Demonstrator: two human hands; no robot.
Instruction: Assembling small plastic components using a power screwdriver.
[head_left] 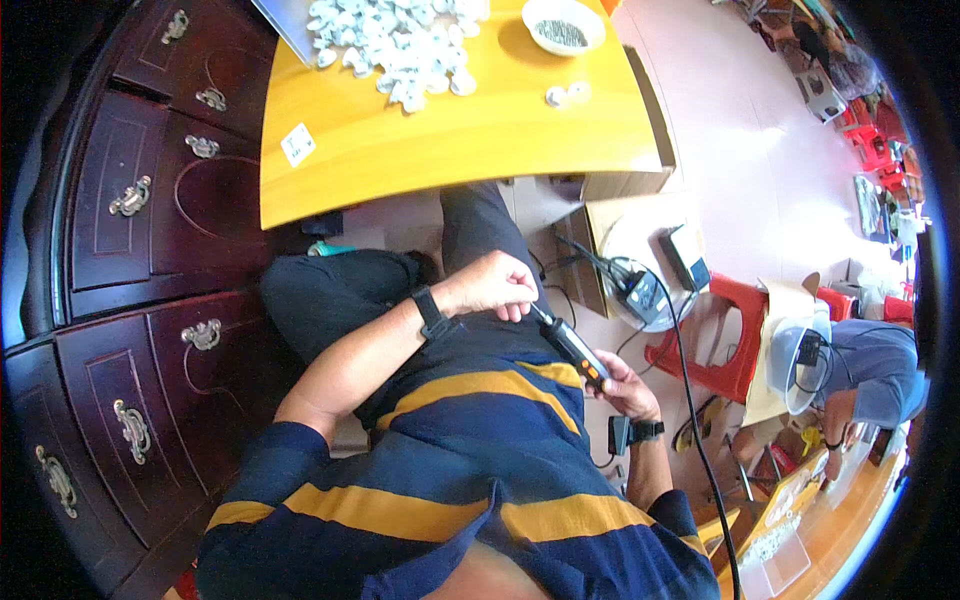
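Over my lap, my right hand (627, 387) is wrapped round the rear end of a black electric screwdriver (572, 350) with orange buttons. The tool slants up and leftward, its thin bit pointing at my left hand (497, 284). My left fingers are pinched together right by the bit's tip; what they hold, if anything, is too small and hidden to name. Beyond my knees, a pile of small white plastic pieces (395, 45) lies on the yellow table (450, 140). A white bowl (563, 27) of small metal pieces, likely screws, stands to their right.
Dark wooden drawers (130, 230) line the left side. Two white pieces (567, 95) and a small printed card (298, 145) lie on the table. To the right are a stool with black power adapters (645, 297), a hanging cable (690, 400), a red stool (725, 335) and a co-worker (870, 370).
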